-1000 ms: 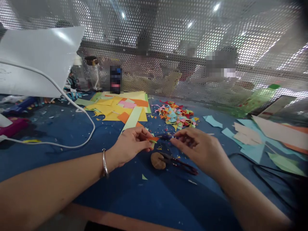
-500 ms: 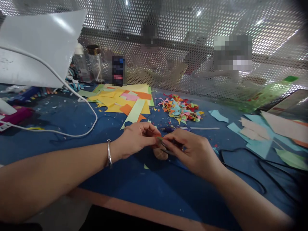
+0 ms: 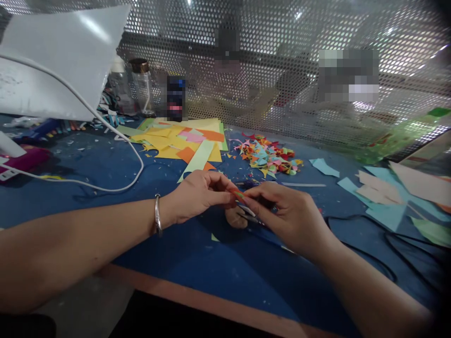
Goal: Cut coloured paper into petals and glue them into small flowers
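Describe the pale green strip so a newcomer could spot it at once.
On the blue table, just beyond the left hand, lie yellow papers. The strip slants across them towards that hand, its pale green distinct from the orange pieces beside it.

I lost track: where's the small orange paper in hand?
In the head view, the orange paper is just right of centre, held between the left hand and right hand.

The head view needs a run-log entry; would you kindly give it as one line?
left hand: pinching small orange piece; right hand: touching same piece; below: round brown object; beyond: pile of colourful scraps
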The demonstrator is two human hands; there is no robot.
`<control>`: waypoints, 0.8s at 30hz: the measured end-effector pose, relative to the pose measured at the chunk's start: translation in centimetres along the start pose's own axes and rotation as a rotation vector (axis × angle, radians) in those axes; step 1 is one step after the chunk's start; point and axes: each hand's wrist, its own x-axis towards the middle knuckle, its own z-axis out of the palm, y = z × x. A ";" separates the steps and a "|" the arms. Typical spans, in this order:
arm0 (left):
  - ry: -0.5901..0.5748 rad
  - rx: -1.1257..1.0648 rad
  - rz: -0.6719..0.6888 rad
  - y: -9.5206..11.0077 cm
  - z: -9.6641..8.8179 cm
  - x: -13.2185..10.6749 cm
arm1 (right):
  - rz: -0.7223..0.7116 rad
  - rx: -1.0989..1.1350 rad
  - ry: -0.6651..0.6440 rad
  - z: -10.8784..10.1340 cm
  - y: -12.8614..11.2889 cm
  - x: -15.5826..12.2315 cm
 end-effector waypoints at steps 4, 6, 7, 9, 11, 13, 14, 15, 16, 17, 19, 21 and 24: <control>0.015 0.086 0.028 0.0 -0.1 0.0 | 0.033 0.007 -0.029 0.0 0.0 0.0; 0.016 0.122 0.025 0.1 0.0 0.0 | 0.042 0.014 -0.044 0.0 0.0 -0.1; 0.016 0.139 0.021 0.1 0.0 0.0 | 0.043 0.014 -0.048 0.0 0.0 0.0; 0.006 0.167 0.011 0.1 0.0 -0.1 | 0.041 0.010 -0.049 0.0 -0.1 0.0; -0.017 0.191 0.001 0.2 0.0 -0.1 | 0.030 -0.001 -0.041 0.1 -0.2 0.1; -0.041 0.204 -0.014 0.2 0.0 -0.2 | 0.012 -0.009 -0.031 0.1 -0.3 0.1; -0.051 0.207 -0.021 0.3 0.0 -0.3 | 0.006 -0.011 -0.030 0.2 -0.4 0.1; -0.059 0.211 -0.024 0.4 0.0 -0.3 | 0.003 -0.011 -0.031 0.2 -0.4 0.2; -0.069 0.217 -0.021 0.5 0.0 -0.4 | 0.005 -0.010 -0.031 0.2 -0.5 0.2; -0.079 0.225 -0.012 0.6 -0.1 -0.4 | 0.011 -0.007 -0.032 0.2 -0.5 0.1; -0.107 0.243 0.014 0.7 -0.1 -0.4 | 0.022 0.006 -0.032 0.2 -0.5 0.1; -0.138 0.261 0.038 0.7 -0.3 -0.4 | 0.031 0.020 -0.035 0.2 -0.4 0.0; -0.177 0.272 0.059 0.7 -0.4 -0.4 | 0.044 0.033 -0.037 0.2 -0.3 -0.1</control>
